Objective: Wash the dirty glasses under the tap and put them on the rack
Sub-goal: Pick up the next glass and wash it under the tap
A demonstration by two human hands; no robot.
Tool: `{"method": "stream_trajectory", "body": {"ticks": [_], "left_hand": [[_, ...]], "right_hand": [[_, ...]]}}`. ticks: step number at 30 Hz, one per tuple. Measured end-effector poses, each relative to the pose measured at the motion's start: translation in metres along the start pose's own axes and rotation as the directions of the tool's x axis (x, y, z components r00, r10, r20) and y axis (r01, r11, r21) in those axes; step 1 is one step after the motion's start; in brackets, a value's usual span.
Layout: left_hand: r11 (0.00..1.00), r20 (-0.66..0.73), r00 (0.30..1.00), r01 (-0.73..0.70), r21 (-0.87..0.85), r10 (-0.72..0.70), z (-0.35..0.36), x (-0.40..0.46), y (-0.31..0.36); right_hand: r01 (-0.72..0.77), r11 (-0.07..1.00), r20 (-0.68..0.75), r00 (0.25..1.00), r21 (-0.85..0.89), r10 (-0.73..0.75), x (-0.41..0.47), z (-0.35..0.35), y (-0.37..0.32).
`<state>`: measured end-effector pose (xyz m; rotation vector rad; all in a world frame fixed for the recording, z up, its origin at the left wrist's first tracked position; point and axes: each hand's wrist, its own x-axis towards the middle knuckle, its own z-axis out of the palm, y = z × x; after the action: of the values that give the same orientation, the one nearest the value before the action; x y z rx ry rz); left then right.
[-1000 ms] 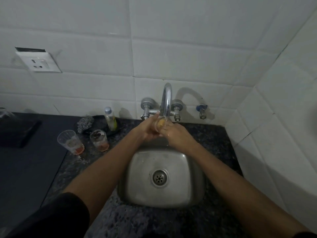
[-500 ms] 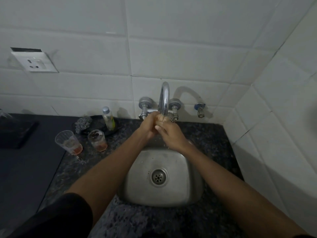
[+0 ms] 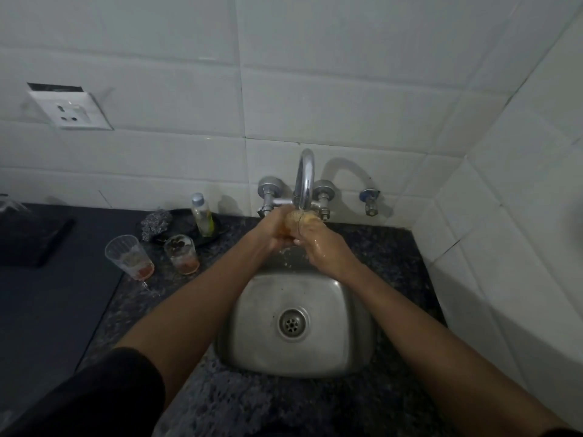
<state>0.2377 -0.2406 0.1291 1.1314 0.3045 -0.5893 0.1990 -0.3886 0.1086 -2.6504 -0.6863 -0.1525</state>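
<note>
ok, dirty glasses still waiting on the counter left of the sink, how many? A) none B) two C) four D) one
B: two glasses stand on the counter left of the sink, a taller one and a shorter one, each with reddish residue at the bottom; a third glass is held under the tap.
</note>
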Motion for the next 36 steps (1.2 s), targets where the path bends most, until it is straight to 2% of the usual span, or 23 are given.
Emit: {"method": "stream_trajectory", "body": {"ticks": [2, 3, 5, 7, 9, 11, 12, 14, 16, 17, 18, 20, 21, 23, 25, 26, 28, 30, 32, 34, 35, 36], "left_hand": [[0.998, 0.007, 0.999, -0.04, -0.044, 0.04, 0.001, 0.002, -0.002], [0.997, 0.003, 0.999, -0.04, -0.072, 0.041, 0.0, 0.004, -0.005], [0.994, -0.001, 1.0, -0.016, -0.107, 0.016, -0.001, 0.001, -0.008], [0.998, 0.006, 1.0, 0.014, -0.057, -0.014, -0.001, 0.0, -0.007], [0.999, -0.006, 1.0, -0.007, -0.034, 0.007, 0.0, -0.001, -0.007], [0.997, -0.007, 0.999, -0.038, -0.068, 0.038, 0.001, -0.001, -0.006], [0.995, 0.002, 0.999, -0.037, -0.093, 0.038, 0.0, 0.0, -0.006], [0.995, 0.004, 1.0, 0.006, -0.098, -0.006, -0.002, 0.0, -0.005], [0.999, -0.025, 0.999, 0.036, -0.011, -0.037, -0.004, 0.002, -0.003], [0.999, -0.038, 0.999, 0.031, 0.014, -0.03, -0.005, 0.001, -0.001], [1.0, -0.049, 0.999, 0.013, 0.023, -0.012, -0.004, 0.001, -0.001], [0.999, -0.082, 0.996, -0.038, -0.03, 0.036, -0.002, 0.003, -0.003], [0.997, -0.084, 0.995, -0.052, -0.061, 0.047, -0.003, 0.006, -0.005], [0.996, -0.037, 0.999, -0.03, -0.086, 0.027, -0.003, 0.006, -0.008], [0.998, -0.003, 1.0, 0.022, -0.051, -0.022, -0.006, 0.006, -0.008], [0.999, -0.019, 1.0, 0.019, -0.032, -0.019, -0.006, 0.005, -0.007], [0.999, -0.053, 0.998, -0.041, -0.011, 0.041, -0.007, 0.005, -0.008], [0.993, -0.032, 0.995, -0.097, -0.071, 0.095, -0.006, 0.004, -0.012], [0.985, -0.009, 0.996, -0.088, -0.148, 0.088, -0.005, 0.003, -0.015], [0.99, 0.015, 0.999, -0.034, -0.14, 0.037, -0.005, 0.001, -0.013], [0.991, 0.022, 1.0, -0.016, -0.129, 0.019, -0.005, 0.0, -0.012], [0.994, 0.019, 1.0, -0.017, -0.112, 0.019, -0.004, -0.001, -0.011]], "right_hand": [[0.002, 0.995, -0.043, 0.999, 0.1, 0.002, 0.006, 0.002, -0.012], [-0.006, 0.997, -0.05, 0.999, 0.083, 0.01, 0.008, 0.001, -0.015], [0.025, 0.999, -0.028, 0.999, -0.046, -0.027, 0.007, -0.004, -0.013], [0.124, 0.97, 0.01, 0.992, -0.209, -0.125, 0.005, -0.002, 0.001], [0.03, 0.997, 0.001, 1.0, -0.076, -0.03, 0.0, -0.001, -0.001], [0.001, 0.996, -0.045, 0.999, 0.09, 0.003, 0.002, 0.0, -0.007], [0.009, 0.996, -0.056, 0.998, 0.089, -0.004, 0.004, 0.003, -0.008], [0.032, 0.999, -0.035, 0.999, -0.025, -0.033, 0.002, 0.001, -0.009], [0.123, 0.98, -0.044, 0.99, -0.157, -0.132, -0.001, 0.002, 0.003], [0.111, 0.984, -0.041, 0.992, -0.14, -0.117, -0.002, 0.004, 0.005], [0.064, 0.997, -0.04, 0.997, -0.053, -0.067, -0.003, 0.009, 0.002], [-0.042, 0.989, -0.044, 0.998, 0.145, 0.049, 0.0, 0.01, -0.012], [-0.084, 0.978, -0.058, 0.994, 0.189, 0.096, 0.003, 0.011, -0.017], [-0.069, 0.991, -0.125, 0.989, 0.114, 0.084, 0.003, 0.008, -0.016], [0.057, 0.997, -0.128, 0.99, -0.06, -0.065, 0.0, 0.006, -0.005], [0.072, 0.996, -0.131, 0.988, -0.051, -0.079, -0.001, 0.008, 0.001], [-0.027, 0.981, -0.107, 0.993, 0.194, 0.049, -0.001, 0.008, -0.004], [-0.116, 0.915, -0.071, 0.985, 0.385, 0.155, 0.004, 0.006, -0.013], [-0.062, 0.96, -0.101, 0.991, 0.272, 0.093, 0.006, 0.006, -0.011], [0.03, 0.999, -0.06, 0.998, -0.021, -0.031, 0.001, 0.011, -0.002], [0.049, 0.993, -0.037, 0.998, -0.107, -0.053, -0.001, 0.015, 0.004], [0.007, 0.997, -0.024, 1.0, -0.071, -0.009, -0.003, 0.019, 0.004]]}}
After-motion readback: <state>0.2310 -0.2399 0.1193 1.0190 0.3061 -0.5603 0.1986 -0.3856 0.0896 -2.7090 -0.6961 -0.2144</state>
